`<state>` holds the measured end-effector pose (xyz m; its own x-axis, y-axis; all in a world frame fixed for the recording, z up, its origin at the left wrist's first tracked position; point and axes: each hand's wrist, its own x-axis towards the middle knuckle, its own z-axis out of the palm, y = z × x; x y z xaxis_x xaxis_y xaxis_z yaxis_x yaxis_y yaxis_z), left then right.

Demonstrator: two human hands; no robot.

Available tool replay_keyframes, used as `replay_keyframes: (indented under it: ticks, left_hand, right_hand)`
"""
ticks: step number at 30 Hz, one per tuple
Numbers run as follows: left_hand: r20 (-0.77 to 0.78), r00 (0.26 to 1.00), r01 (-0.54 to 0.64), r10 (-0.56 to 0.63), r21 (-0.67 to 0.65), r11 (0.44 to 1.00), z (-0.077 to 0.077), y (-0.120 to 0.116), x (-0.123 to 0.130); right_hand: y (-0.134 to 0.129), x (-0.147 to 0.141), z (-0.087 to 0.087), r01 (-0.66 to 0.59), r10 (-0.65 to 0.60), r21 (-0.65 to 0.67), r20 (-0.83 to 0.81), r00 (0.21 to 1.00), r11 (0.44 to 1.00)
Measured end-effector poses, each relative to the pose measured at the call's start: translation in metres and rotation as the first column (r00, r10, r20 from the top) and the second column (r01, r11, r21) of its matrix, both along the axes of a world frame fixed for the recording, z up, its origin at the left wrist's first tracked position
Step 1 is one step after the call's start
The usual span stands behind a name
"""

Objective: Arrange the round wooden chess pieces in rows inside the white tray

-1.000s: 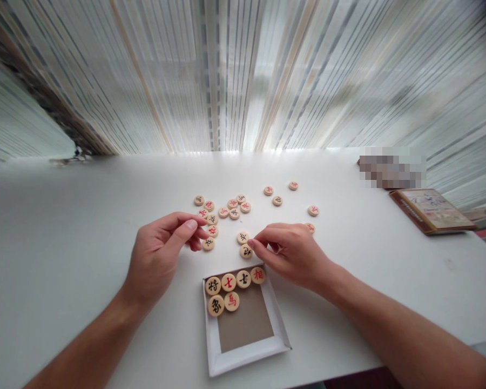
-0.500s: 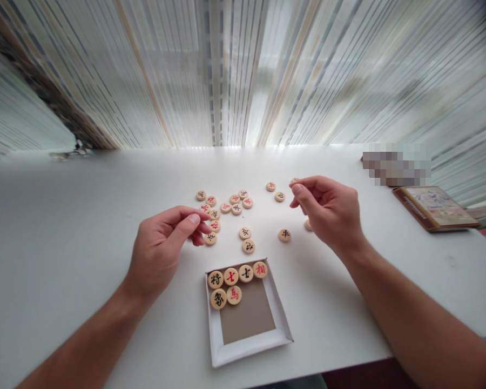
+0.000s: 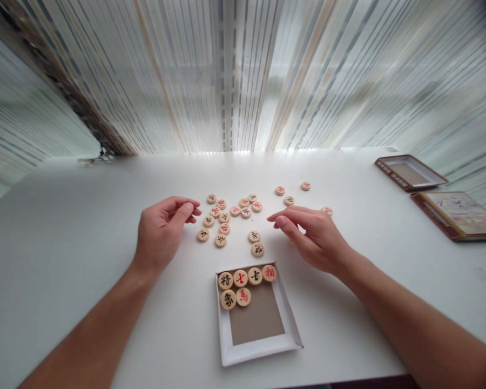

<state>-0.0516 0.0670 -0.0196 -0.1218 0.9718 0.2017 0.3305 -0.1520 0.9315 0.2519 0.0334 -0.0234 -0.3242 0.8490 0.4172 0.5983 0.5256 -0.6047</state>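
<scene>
My left hand (image 3: 164, 229) hovers left of a cluster of Chinese chess pieces (image 3: 224, 217), its fingers loosely curled and apart, with no piece visible in it. Over the right part of the table, my right hand (image 3: 310, 235) has its index finger stretched out and a gap behind the thumb; nothing shows in its grip. It partly covers a piece beneath it. In front lies a shallow white box (image 3: 263, 346) with a brown bottom. Several larger-looking pieces sit inside, such as a black-marked one (image 3: 228, 299) and a red-marked horse piece (image 3: 243, 296), in two rows at its far left.
Loose pieces lie beyond the box, including two touching ones (image 3: 257, 249) near its far edge and a red-marked one (image 3: 305, 186) farther back. At the right are an open box part (image 3: 409, 170) and a printed lid (image 3: 457, 213). A striped curtain (image 3: 243, 81) hangs behind the white table (image 3: 85, 216).
My right hand has moved left and down, away from a red-marked piece at the back right. The left hand sits slightly farther from the cluster. The camera view has shifted a little.
</scene>
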Motion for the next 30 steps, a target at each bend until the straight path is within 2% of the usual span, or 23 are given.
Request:
replay_keyframes:
  ticks: [6,9,12,16,19,21,26,30]
  left_hand:
    - [-0.302,0.952,0.031,-0.038,-0.027,0.999,-0.006,-0.002,0.000]
    - [-0.351,0.933,0.063,-0.074,-0.042,0.997,-0.009,-0.005,0.002]
    - [-0.428,0.896,0.153,-0.118,0.048,0.987,-0.010,-0.004,0.008]
    - [-0.584,0.792,0.359,-0.176,0.213,0.909,-0.014,0.006,0.024]
    - [-0.658,0.708,0.487,-0.257,0.192,0.852,-0.020,0.011,0.034]
    - [-0.678,0.680,0.515,-0.279,0.170,0.840,-0.024,0.010,0.036]
    - [-0.655,0.706,0.487,-0.271,0.171,0.856,-0.026,0.004,0.035]
    - [-0.619,0.727,0.507,-0.297,0.193,0.840,-0.022,0.001,0.033]
  right_hand:
    - [-0.004,-0.002,0.001,-0.146,0.149,-0.073,0.032,0.988,0.987]
    - [-0.005,-0.003,0.001,-0.173,0.178,-0.083,0.060,0.982,0.981]
    - [-0.004,-0.006,0.000,-0.183,0.187,-0.073,0.055,0.981,0.980]
    - [-0.003,-0.007,-0.004,-0.184,0.187,-0.080,0.030,0.982,0.980]
    - [-0.002,-0.006,-0.005,-0.155,0.156,-0.105,0.000,0.988,0.982]
    - [-0.002,-0.006,-0.004,-0.136,0.136,-0.108,-0.008,0.991,0.985]
    - [-0.007,-0.006,0.001,-0.152,0.153,-0.079,0.009,0.988,0.985]
    - [-0.011,-0.008,0.005,-0.143,0.144,-0.040,0.036,0.989,0.989]
